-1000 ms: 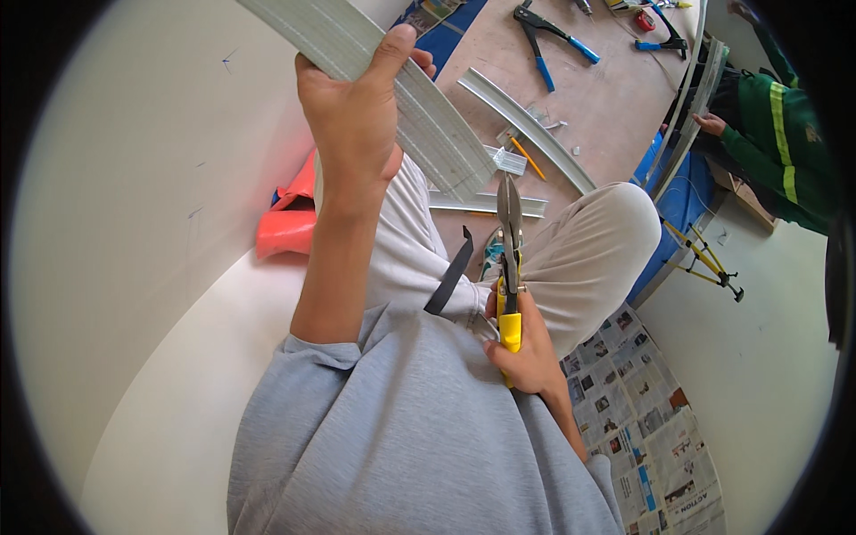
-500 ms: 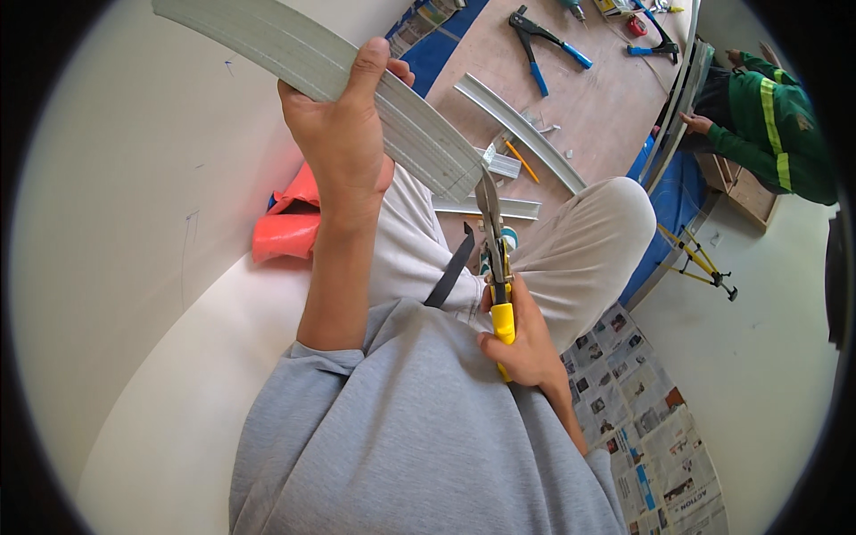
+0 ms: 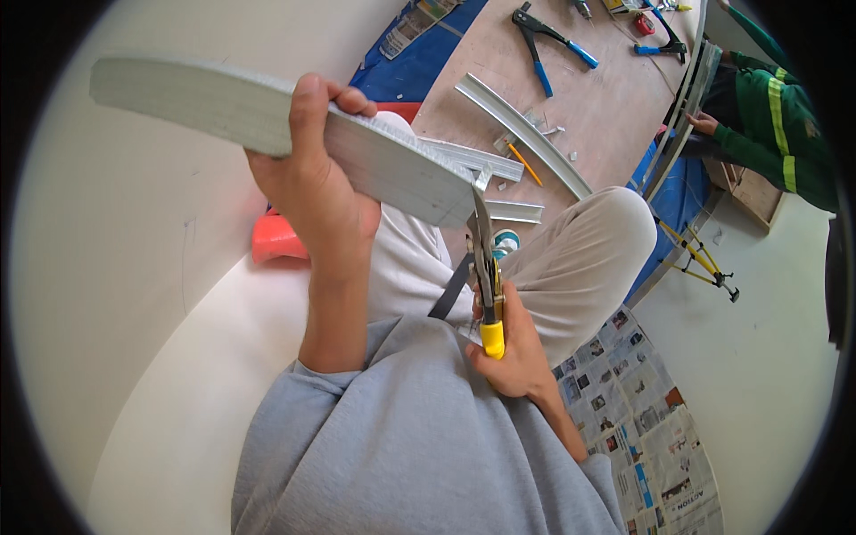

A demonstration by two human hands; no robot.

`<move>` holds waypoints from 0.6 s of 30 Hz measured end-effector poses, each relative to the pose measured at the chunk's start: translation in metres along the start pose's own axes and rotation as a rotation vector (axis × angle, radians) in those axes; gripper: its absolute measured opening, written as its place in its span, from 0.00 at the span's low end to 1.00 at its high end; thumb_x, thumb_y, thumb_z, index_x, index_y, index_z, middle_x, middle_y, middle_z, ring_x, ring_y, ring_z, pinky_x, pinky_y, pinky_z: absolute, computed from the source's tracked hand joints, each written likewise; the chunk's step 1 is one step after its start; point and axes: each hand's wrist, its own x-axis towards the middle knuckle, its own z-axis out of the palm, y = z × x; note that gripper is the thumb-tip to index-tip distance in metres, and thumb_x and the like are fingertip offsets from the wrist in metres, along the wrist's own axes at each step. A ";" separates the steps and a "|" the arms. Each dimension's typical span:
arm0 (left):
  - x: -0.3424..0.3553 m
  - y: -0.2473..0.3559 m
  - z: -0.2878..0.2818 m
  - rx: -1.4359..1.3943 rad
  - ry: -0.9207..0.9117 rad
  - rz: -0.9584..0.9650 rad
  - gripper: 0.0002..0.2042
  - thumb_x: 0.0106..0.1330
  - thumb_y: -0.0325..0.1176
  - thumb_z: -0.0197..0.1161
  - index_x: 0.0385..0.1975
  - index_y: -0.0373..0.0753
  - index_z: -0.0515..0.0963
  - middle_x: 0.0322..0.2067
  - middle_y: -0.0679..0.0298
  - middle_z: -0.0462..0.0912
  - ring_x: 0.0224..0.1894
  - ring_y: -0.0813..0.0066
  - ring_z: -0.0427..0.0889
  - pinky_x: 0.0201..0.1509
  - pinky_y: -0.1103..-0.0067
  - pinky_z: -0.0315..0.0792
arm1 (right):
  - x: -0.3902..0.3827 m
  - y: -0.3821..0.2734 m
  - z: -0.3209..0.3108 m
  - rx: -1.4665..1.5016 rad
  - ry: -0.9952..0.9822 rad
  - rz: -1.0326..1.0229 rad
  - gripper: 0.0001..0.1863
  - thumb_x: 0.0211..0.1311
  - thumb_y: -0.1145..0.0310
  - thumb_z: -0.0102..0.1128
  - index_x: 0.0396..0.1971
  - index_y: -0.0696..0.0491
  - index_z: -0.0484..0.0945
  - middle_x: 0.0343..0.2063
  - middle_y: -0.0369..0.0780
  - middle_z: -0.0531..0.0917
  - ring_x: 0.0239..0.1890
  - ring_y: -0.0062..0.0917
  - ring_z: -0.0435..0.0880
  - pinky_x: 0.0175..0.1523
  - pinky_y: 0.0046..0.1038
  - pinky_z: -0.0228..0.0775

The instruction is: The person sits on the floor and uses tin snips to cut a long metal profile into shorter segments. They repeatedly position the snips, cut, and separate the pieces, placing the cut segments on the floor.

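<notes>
My left hand [image 3: 316, 169] is closed around a long grey metal channel [image 3: 401, 165], thumb on top, which slants across from the far left toward my lap. In my right hand [image 3: 517, 352] I grip tin snips [image 3: 486, 267] with yellow handles. Their jaws point away from me and meet the channel's near end, beside a small bent tab [image 3: 482, 176] of metal. Whether the blades are around the metal or only touching it, I cannot tell.
Channel offcuts [image 3: 526, 134] and an orange pencil [image 3: 524, 164] lie on the wooden board [image 3: 615, 116]. Beyond them are a rivet gun [image 3: 546, 45] and a red tape measure [image 3: 644, 24]. A person in green [image 3: 771, 125] works at the right, near a yellow tripod [image 3: 700, 254].
My left hand has moved left and toward me, tilting the channel so its flat side shows more. The snips have shifted slightly left and nearer, still at the channel's end.
</notes>
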 end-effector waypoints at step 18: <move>-0.001 0.007 -0.014 -0.033 0.074 0.078 0.13 0.69 0.38 0.69 0.36 0.35 0.76 0.31 0.62 0.78 0.33 0.73 0.80 0.43 0.73 0.78 | 0.010 0.015 -0.001 -0.233 0.092 -0.154 0.46 0.45 0.65 0.70 0.66 0.63 0.62 0.51 0.56 0.77 0.54 0.50 0.80 0.63 0.43 0.71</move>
